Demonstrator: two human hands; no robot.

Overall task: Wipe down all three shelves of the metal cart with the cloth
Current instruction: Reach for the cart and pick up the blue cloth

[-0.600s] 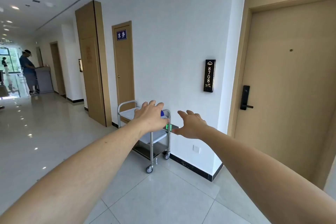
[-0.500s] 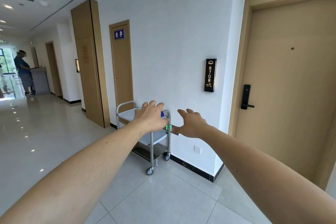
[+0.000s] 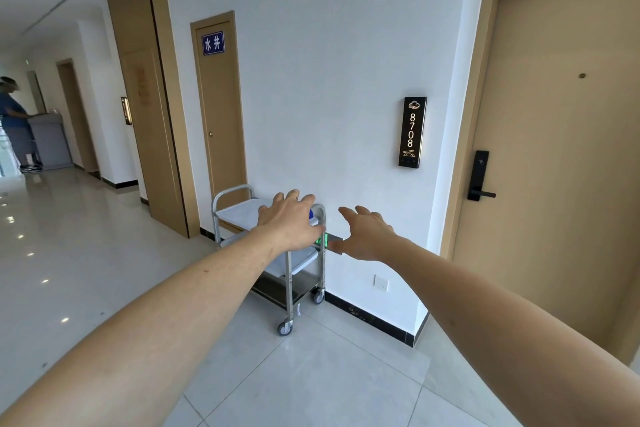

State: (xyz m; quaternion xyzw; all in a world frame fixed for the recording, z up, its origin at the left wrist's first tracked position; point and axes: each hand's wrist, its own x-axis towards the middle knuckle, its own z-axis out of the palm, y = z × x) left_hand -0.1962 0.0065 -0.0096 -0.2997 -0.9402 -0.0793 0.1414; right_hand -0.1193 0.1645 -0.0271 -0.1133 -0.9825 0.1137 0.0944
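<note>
Both bare arms are stretched straight forward from the lower corners of the view, palms turned down and away. The left hand [image 3: 289, 220] is held with its fingers [image 3: 294, 196] spread and slightly curled, empty, and is seen in front of the near end of the metal cart [image 3: 294, 274]. The right hand [image 3: 367, 234] is held just beside it, apart from it, fingers splayed open and nothing gripped. The three-shelf cart is parked on the tiled floor [image 3: 311, 374] against the white wall [image 3: 329, 80], well ahead of the hands. A small blue object [image 3: 313, 214] is glimpsed on the top shelf behind the left hand; whether it is the cloth cannot be told. A room sign [image 3: 412, 132] marked 8708 is mounted on the wall.
</note>
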